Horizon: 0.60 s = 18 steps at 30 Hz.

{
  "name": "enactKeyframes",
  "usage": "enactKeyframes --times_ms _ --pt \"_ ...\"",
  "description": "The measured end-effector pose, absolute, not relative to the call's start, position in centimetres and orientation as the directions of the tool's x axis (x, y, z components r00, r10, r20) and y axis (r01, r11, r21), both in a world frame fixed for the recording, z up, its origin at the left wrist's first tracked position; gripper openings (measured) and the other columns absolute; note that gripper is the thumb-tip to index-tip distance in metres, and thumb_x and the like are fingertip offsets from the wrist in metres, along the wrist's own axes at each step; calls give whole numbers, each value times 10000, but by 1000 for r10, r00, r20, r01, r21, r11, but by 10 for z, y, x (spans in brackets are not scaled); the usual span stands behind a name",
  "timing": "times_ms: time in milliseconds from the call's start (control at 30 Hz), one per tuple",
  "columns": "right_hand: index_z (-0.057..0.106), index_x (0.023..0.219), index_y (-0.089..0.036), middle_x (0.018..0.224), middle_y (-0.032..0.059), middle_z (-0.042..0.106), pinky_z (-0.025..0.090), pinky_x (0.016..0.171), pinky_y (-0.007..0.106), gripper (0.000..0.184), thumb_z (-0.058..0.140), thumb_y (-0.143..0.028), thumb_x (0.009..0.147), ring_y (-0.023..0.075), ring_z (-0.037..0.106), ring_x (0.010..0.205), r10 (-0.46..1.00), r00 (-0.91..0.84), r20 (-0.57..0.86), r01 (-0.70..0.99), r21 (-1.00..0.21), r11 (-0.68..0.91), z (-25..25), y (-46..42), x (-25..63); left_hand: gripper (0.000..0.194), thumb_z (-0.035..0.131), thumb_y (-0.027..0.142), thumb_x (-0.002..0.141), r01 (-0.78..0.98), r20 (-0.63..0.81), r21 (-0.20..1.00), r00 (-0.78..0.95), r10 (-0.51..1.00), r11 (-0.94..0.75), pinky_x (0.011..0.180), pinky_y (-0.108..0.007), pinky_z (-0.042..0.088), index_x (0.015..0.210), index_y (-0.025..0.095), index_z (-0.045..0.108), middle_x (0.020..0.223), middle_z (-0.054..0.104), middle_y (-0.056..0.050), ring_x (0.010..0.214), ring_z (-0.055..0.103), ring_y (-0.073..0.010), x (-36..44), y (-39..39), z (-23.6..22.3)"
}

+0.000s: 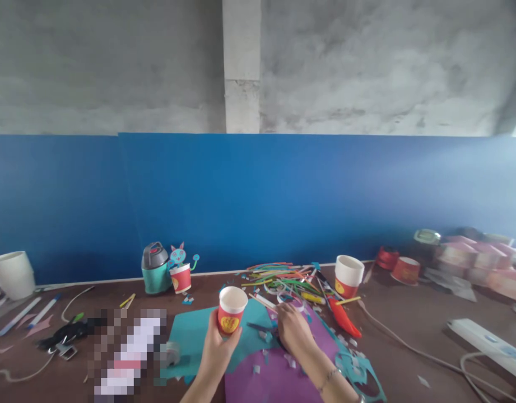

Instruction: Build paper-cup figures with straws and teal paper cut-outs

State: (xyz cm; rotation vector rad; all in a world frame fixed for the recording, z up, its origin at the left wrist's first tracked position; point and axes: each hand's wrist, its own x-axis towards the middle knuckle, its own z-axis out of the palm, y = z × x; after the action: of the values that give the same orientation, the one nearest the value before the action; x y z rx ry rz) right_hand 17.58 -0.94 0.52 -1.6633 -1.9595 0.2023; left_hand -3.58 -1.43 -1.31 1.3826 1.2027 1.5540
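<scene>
My left hand [219, 344] is wrapped round a red and white paper cup [231, 314] with a yellow emblem, its open rim facing up. To its right, my right hand [294, 330] is closed, and a thin white stick [261, 301] sticks out from its fingertips toward the cup. A dark blade-like tool [260, 327], perhaps scissors, lies beside and partly under that hand. Beneath both hands are a turquoise sheet [194, 330] and a purple sheet [258, 386], strewn with small paper scraps. My right palm side is hidden.
Colourful pipe cleaners [278, 274] lie behind my hands. Stacked paper cups [349, 274] stand near a red pouch-like item [345, 318]. A cup with a turquoise paper cat [179, 258] stands by a teal container [156, 277]. A white power strip [488, 344] and cables lie right.
</scene>
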Motion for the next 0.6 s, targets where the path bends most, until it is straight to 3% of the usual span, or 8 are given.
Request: enactKeyframes --times_ms 67,133,267,400,600 --pt "653 974 -109 1005 124 650 471 868 375 190 479 -162 919 235 602 979 958 -46 283 911 -383 157 7 -8 182 505 729 338 609 92 328 944 -149 933 -317 781 -346 500 1039 166 529 936 686 -102 850 652 -265 -35 -15 -14" --pt "687 847 -105 919 150 670 441 867 341 266 426 -68 884 252 607 970 965 -15 262 930 -350 110 9 -6 187 507 716 312 601 121 345 936 -143 928 -330 796 -359 504 1049 166 528 962 688 -115 873 656 -278 -34 -14 -15" --pt "713 897 -137 954 142 689 441 829 324 280 457 -57 817 274 619 979 970 1 244 962 -265 66 8 -5 191 496 694 282 614 142 394 916 -153 906 -374 832 -368 495 1065 163 527 1004 680 -129 912 647 -283 -32 -12 -23" --pt "665 1104 -185 1104 102 682 428 865 278 381 455 -71 807 229 615 1041 969 -1 247 977 -208 54 0 -2 201 520 724 329 646 34 339 941 -92 936 -337 822 -337 491 1097 164 526 1012 682 -121 911 642 -266 -28 -10 -27" --pt "704 933 -153 996 103 695 427 826 259 299 444 -87 800 217 633 956 966 -34 258 980 -181 83 -3 -1 204 559 776 452 592 -194 205 955 -122 971 -226 680 -283 486 1018 154 570 843 684 -69 763 626 -216 -23 -11 -19"
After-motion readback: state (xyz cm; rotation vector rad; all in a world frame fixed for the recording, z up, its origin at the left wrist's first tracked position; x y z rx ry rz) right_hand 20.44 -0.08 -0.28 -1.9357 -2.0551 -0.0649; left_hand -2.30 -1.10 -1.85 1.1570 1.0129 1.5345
